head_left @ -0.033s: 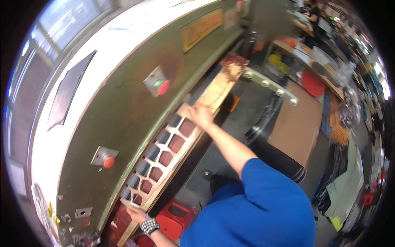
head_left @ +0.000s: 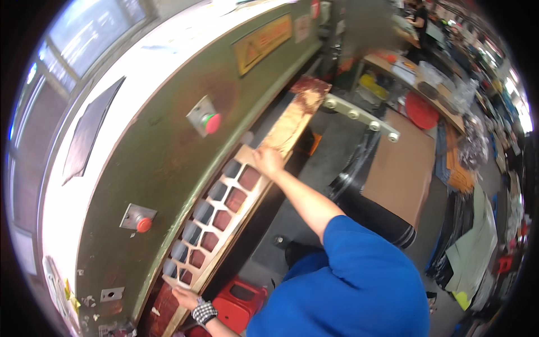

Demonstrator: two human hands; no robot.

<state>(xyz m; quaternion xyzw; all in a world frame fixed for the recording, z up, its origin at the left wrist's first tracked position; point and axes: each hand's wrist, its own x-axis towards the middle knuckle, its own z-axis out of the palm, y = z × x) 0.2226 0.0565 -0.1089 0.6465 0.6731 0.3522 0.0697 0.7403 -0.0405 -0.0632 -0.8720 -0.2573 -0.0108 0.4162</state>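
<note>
A long, pale, flat frame (head_left: pixel 222 203) with two rows of rounded cut-outs lies along the narrow bed of a green machine. Dark red surface (head_left: pixel 222 220) shows through the near row of openings, grey-blue through the far row. At the frame's lower left end, my left hand (head_left: pixel 186 299) grips the edge with thumb and fingers, a checked band on its wrist. My right hand (head_left: pixel 268 162) is closed over the opposite, upper end, its fingertips partly hidden. Past that hand, a worn yellowish board (head_left: pixel 287 122) with a dark red end continues along the bed.
The green machine wall (head_left: pixel 168 151) carries a pink-red push button (head_left: pixel 212 123) and a red one (head_left: pixel 144 224). A red stool (head_left: pixel 238 306) stands below the bed. To the right are a roller bar (head_left: pixel 362 118), a brown sheet (head_left: pixel 401 168) and a cluttered table (head_left: pixel 415 78). Another person (head_left: pixel 420 25) is far back.
The whole view has shifted slightly, with the machine and frame appearing a little further left and lower. Both hands keep their places at the frame's two ends.
</note>
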